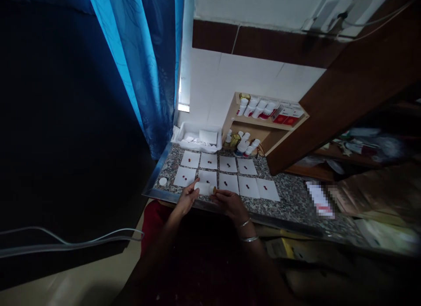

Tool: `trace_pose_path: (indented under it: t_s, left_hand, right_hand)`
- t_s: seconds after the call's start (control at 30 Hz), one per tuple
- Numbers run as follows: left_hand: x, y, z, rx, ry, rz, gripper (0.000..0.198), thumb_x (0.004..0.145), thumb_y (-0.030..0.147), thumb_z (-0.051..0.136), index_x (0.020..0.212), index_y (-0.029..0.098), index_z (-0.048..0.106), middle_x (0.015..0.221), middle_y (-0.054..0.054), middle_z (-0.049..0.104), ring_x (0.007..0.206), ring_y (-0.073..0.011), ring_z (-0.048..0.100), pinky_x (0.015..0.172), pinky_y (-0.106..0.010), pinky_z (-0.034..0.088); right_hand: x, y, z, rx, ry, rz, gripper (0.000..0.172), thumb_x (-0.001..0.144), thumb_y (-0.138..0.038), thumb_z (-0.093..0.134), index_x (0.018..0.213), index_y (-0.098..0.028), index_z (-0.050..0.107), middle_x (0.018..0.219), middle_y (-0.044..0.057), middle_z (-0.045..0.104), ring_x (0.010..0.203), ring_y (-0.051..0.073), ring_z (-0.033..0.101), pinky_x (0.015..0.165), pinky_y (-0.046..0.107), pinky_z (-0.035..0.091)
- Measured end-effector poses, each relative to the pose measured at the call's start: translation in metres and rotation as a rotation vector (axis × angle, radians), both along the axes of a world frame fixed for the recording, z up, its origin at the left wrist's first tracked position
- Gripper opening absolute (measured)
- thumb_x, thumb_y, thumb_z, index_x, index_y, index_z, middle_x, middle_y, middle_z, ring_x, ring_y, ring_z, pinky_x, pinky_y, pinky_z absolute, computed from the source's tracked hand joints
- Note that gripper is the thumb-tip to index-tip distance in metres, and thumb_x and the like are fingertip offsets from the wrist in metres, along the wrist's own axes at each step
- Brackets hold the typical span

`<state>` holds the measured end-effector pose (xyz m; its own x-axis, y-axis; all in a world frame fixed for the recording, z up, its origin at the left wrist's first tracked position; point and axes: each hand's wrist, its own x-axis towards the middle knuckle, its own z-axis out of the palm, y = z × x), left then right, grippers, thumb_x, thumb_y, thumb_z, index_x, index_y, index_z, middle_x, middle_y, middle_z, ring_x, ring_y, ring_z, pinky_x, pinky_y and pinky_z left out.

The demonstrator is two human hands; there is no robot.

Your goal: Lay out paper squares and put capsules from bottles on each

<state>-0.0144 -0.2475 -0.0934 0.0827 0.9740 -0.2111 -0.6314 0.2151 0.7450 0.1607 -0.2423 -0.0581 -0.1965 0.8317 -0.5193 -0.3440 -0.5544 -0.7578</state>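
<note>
My left hand (188,199) is wrapped round a white plastic pill bottle (203,188), which lies on its side above the counter's front edge. The bottle's mouth points right and looks brownish gold. Right at that mouth, the fingers of my right hand (230,203) are pinched together; what they grip is too small to make out. Behind the bottle, two rows of white paper squares (247,187) lie on the counter, with small dark red pills (265,188) on them. A round white cap (162,181) rests on the counter to the left.
A white plastic tray (215,148) with papers stands at the back of the speckled counter (292,196). Beside it, a wooden shelf (230,115) holds white bottles (259,108) and red-and-white boxes (289,116). A blue curtain (158,78) hangs left; brown packages (365,192) lie right.
</note>
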Motion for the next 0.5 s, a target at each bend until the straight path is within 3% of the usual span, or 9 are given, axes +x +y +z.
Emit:
trace_pose_path:
  t_s: [0.17,0.3,0.37,0.47,0.5]
  left_hand:
    - [0.006,-0.008,0.001,-0.005,-0.143,0.005,0.057,0.066,0.027,0.072,0.12,0.018,0.055,0.107,-0.01,0.065,0.099,-0.0225,0.059,0.089,-0.035,0.042]
    - [0.007,-0.015,0.005,-0.015,-0.178,-0.013,0.053,0.068,0.028,0.07,0.119,0.018,0.056,0.111,-0.01,0.064,0.104,-0.0234,0.057,0.091,-0.035,0.042]
    - [0.006,-0.018,0.009,-0.014,-0.175,-0.008,0.053,0.068,0.028,0.07,0.118,0.018,0.056,0.11,-0.01,0.064,0.104,-0.0237,0.057,0.091,-0.035,0.042]
    - [0.004,-0.019,0.015,-0.001,-0.167,0.009,0.054,0.067,0.027,0.071,0.118,0.017,0.056,0.108,-0.01,0.065,0.104,-0.0246,0.057,0.092,-0.036,0.042]
    - [0.003,-0.02,0.017,0.004,-0.164,0.013,0.054,0.067,0.027,0.071,0.119,0.017,0.056,0.108,-0.01,0.065,0.104,-0.0249,0.057,0.092,-0.036,0.042]
  right_hand:
    - [0.013,0.01,0.003,0.069,-0.054,-0.032,0.029,0.051,-0.023,0.079,0.077,-0.014,0.069,0.072,0.006,0.071,0.068,0.016,0.067,0.062,0.023,0.054]
    - [0.048,0.047,0.001,0.202,-0.202,-0.149,0.027,0.053,-0.024,0.077,0.075,-0.013,0.066,0.068,0.006,0.07,0.064,0.017,0.067,0.062,0.027,0.056]
    - [0.07,0.076,-0.005,0.269,-0.377,-0.206,0.022,0.055,-0.022,0.075,0.073,-0.014,0.064,0.061,0.004,0.068,0.058,0.016,0.065,0.059,0.029,0.056]
    - [0.1,0.118,-0.018,0.39,-0.966,-0.222,0.014,0.062,-0.021,0.067,0.073,-0.015,0.061,0.059,0.004,0.067,0.054,0.015,0.064,0.054,0.028,0.055]
    - [0.108,0.13,-0.022,0.399,-1.045,-0.215,0.012,0.063,-0.021,0.066,0.071,-0.014,0.061,0.058,0.004,0.066,0.052,0.016,0.063,0.053,0.028,0.054]
